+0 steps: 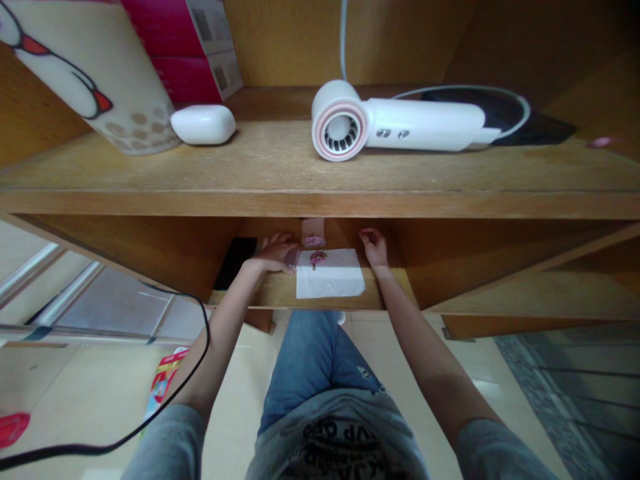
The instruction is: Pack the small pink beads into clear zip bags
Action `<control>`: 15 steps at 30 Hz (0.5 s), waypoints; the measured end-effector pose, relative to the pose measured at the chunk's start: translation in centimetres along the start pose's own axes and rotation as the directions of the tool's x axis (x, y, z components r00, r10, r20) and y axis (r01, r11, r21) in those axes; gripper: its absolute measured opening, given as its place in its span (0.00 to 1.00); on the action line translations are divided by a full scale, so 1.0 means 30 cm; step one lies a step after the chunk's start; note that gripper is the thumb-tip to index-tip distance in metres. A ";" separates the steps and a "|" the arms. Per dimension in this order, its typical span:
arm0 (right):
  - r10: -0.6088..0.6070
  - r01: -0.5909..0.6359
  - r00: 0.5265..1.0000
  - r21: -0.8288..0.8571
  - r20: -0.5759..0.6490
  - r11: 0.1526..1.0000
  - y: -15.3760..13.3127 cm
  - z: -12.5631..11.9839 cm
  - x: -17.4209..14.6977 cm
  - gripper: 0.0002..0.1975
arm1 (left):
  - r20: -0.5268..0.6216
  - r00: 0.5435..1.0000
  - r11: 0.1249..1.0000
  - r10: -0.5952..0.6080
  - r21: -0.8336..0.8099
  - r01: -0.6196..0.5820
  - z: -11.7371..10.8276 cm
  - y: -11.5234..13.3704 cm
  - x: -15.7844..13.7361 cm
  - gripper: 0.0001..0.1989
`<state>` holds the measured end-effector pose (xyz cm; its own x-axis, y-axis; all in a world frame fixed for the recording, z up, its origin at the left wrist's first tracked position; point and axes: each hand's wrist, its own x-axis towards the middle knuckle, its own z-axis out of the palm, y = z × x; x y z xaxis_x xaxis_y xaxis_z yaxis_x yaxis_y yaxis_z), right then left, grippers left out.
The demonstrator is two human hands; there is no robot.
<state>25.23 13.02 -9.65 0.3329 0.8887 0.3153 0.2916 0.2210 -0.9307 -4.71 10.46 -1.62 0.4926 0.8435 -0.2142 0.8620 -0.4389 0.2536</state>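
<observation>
A white sheet of paper [330,281] lies on the lower shelf in front of me. On it sits a small pink and brown tree-shaped cluster [317,258], too small to make out exactly. My left hand [274,253] rests at the paper's left side, fingers stretched out, beside a small clear plastic piece [292,259]. Behind the paper is a small clear bag [313,233] with pink bits at its near end. To the right of the paper, my right hand [375,248] has its fingers pinched together; what they hold, if anything, cannot be made out.
A black flat object [236,264] lies left of my left hand. On the upper shelf [270,163] stand a patterned cup [95,73], pink boxes [200,53], a white case [203,125] and a white hair dryer [420,125]. A black cable [200,353] crosses my left arm.
</observation>
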 end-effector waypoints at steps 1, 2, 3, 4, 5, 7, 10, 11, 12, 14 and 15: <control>-0.003 0.003 1.000 -0.001 -0.002 1.000 -0.001 0.000 0.000 0.09 | -0.008 1.000 1.000 0.003 0.002 -0.003 -0.003 0.000 -0.003 0.38; -0.005 0.005 1.000 -0.001 -0.002 1.000 -0.002 0.000 -0.001 0.09 | -0.019 1.000 1.000 0.010 0.001 -0.010 -0.008 0.000 -0.006 0.37; -0.007 0.007 1.000 0.000 0.000 1.000 -0.003 0.001 -0.002 0.10 | -0.035 0.999 1.000 0.019 -0.004 -0.019 -0.014 0.002 -0.011 0.37; -0.006 0.006 1.000 0.001 0.003 1.000 -0.003 0.001 -0.003 0.10 | -0.057 0.998 0.999 0.031 -0.012 -0.032 -0.022 0.005 -0.017 0.37; -0.005 0.005 1.000 0.003 0.006 1.000 -0.004 0.001 -0.003 0.10 | -0.082 0.996 0.999 0.047 -0.024 -0.049 -0.031 0.010 -0.024 0.37; 0.003 -0.003 1.000 0.003 0.006 1.000 -0.003 0.001 -0.005 0.10 | -0.129 0.988 0.994 0.088 -0.052 -0.095 -0.049 0.024 -0.038 0.37; -0.001 0.001 1.000 -0.007 0.007 1.000 0.000 0.000 -0.005 0.09 | -0.169 0.976 0.985 0.136 -0.078 -0.151 -0.063 0.048 -0.060 0.36; -0.007 0.007 1.000 -0.010 0.007 1.000 0.002 0.000 -0.005 0.09 | -0.179 0.974 0.985 0.136 -0.078 -0.152 -0.061 0.055 -0.067 0.36; -0.012 0.012 1.000 -0.013 0.007 1.000 0.003 -0.001 -0.005 0.09 | -0.191 0.973 0.987 0.129 -0.075 -0.145 -0.054 0.062 -0.074 0.36; -0.016 0.017 1.000 -0.015 0.009 1.000 0.006 -0.001 -0.005 0.09 | -0.219 0.969 0.989 0.110 -0.069 -0.128 -0.031 0.070 -0.086 0.37; -0.017 0.017 1.000 -0.016 0.012 1.000 0.007 -0.001 -0.005 0.09 | -0.232 0.967 0.989 0.108 -0.071 -0.127 -0.015 0.072 -0.091 0.37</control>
<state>25.28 12.94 -9.89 0.3166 0.8897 0.3289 0.3115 0.2300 -0.9220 -4.26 7.35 -0.07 0.5411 0.8400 0.0388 0.7818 -0.5195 0.3449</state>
